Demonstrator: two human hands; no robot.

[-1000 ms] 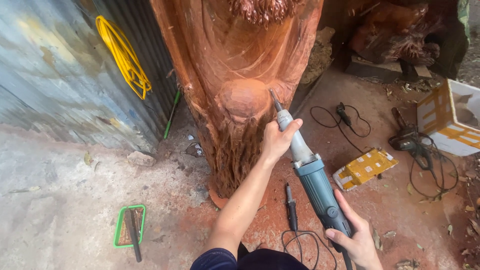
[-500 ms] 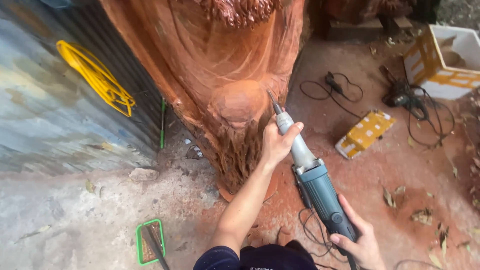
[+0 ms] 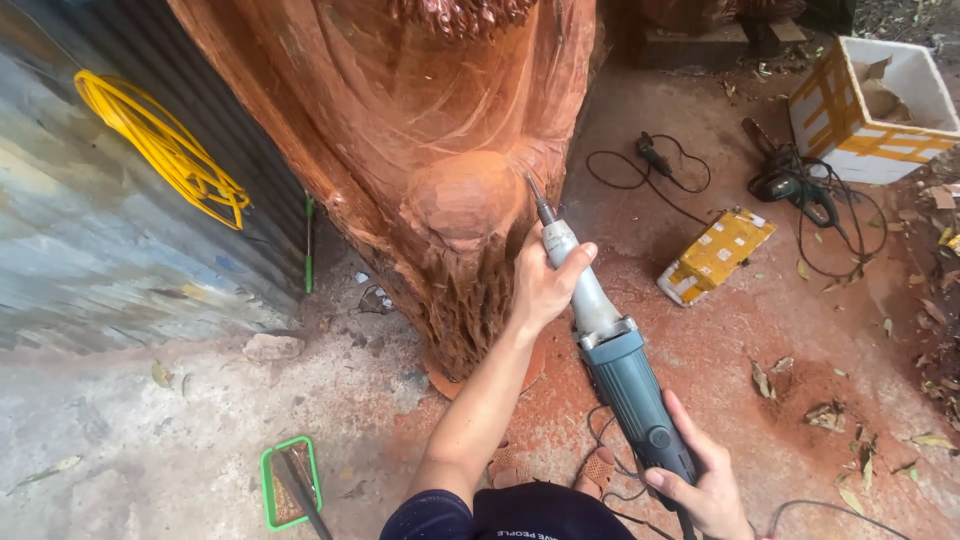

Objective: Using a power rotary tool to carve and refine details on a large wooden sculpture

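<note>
Left hand wraps the neck, right hand the body of the blue-grey electric die grinder. Bit at the large reddish carved wood sculpture; rounded knob shaped, lower grooves rough, apparently unfinished.

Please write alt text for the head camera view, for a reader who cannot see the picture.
A person holds a long blue-grey die grinder with both hands, the left hand near its tip and the right hand at its rear, its bit against a large reddish wood carving. Around it lie red sawdust, corded tools, a white box and a coiled yellow cable.
</note>
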